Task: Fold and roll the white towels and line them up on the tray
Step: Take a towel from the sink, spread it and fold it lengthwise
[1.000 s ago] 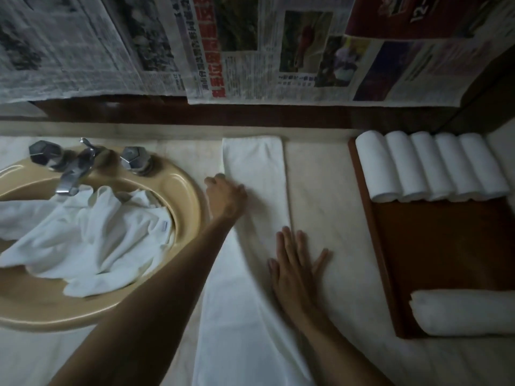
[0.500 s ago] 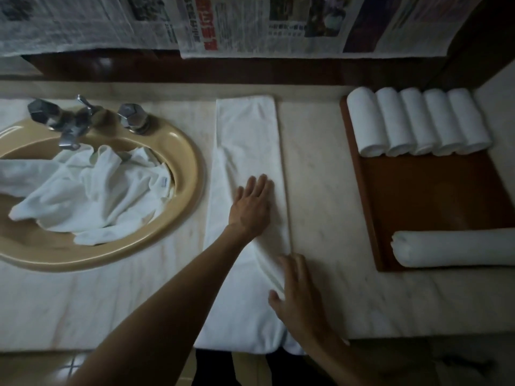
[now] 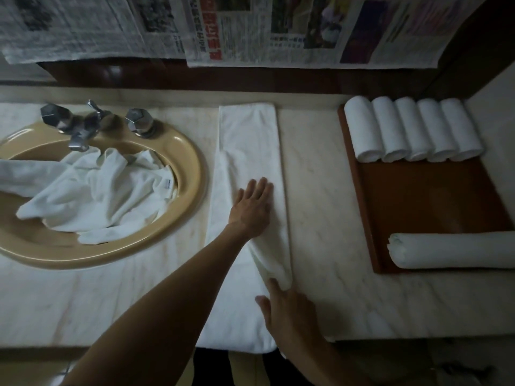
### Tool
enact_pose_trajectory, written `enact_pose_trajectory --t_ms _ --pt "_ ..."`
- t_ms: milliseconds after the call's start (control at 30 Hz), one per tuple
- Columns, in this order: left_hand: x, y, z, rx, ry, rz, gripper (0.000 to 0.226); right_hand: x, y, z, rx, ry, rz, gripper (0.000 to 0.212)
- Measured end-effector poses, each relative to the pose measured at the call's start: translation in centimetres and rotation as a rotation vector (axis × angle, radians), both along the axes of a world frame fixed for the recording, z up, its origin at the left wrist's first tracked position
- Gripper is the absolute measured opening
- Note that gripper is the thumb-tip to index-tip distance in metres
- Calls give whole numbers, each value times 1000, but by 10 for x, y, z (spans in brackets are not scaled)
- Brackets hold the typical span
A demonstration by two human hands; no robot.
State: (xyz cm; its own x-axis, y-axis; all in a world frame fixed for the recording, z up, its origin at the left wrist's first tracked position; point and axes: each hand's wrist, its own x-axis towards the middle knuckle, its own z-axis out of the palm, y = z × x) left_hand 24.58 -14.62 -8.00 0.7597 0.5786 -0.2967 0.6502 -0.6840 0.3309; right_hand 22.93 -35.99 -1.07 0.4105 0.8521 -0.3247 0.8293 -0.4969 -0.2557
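hands shared the work: left hand (image 3: 252, 210), fingers spread, pinned the long folded white towel (image 3: 248, 151) on the marble bench (image 3: 315, 190); right hand (image 3: 287, 307), fingers flat, smoothed its 6 o'clock end, ready for rolling toward the wooden tray (image 3: 429, 196) at 3 o'clock.

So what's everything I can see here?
Rolled towels: five, white, in a row at the tray's far end.
Long roll: one, white, across the tray's near end.
Tray: one, brown, right.
Flat towel: one, white, folded long on the counter.
Loose towels: white heap in the sink.
Sink: one, tan, left.
Tap: one, metal, behind the sink.
Newspapers: several on the wall.
Left hand: flat on the flat towel.
Right hand: at its near right edge.
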Motion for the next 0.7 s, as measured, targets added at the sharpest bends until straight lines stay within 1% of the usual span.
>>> enact_pose_trajectory --t_ms 33,100,133,167,200,267,300,367,400,433,500,567,633,700 --pt "0 0 0 0 0 -2 57 -6 4 7 -38 77 6 42" --pt "0 1 -1 13 7 -16 58 -23 -1 3 46 173 12 47" --pt "0 3 -1 18 12 -27 58 -30 -1 -2 90 177 27 48" --pt "0 4 0 12 13 -34 58 -35 0 -4 183 168 34 47" --pt "-1 6 0 -3 12 -43 59 -40 3 -4 206 254 23 45" --pt "-2 9 2 -17 -11 -67 60 -40 8 -4 141 537 25 31" --pt "-5 10 3 -12 -41 -69 60 -34 8 -10 120 620 4 30" --pt "-15 5 7 -32 -147 10 60 -8 9 -22 203 607 -150 32" --pt "-24 -2 8 -50 -216 88 58 5 7 -30 251 571 -220 29" --pt "-35 -11 10 -55 -288 167 54 19 8 -35 290 505 -235 24" --pt "-62 -34 14 -18 -399 266 44 38 12 -45 318 432 -214 17" --pt "-91 -58 13 48 -456 315 34 49 19 -51 313 427 -173 13" --pt "-121 -81 10 72 -458 400 28 52 31 -52 317 400 -131 10" --pt "-147 -101 11 4 -436 539 26 53 48 -50 369 362 -64 9"
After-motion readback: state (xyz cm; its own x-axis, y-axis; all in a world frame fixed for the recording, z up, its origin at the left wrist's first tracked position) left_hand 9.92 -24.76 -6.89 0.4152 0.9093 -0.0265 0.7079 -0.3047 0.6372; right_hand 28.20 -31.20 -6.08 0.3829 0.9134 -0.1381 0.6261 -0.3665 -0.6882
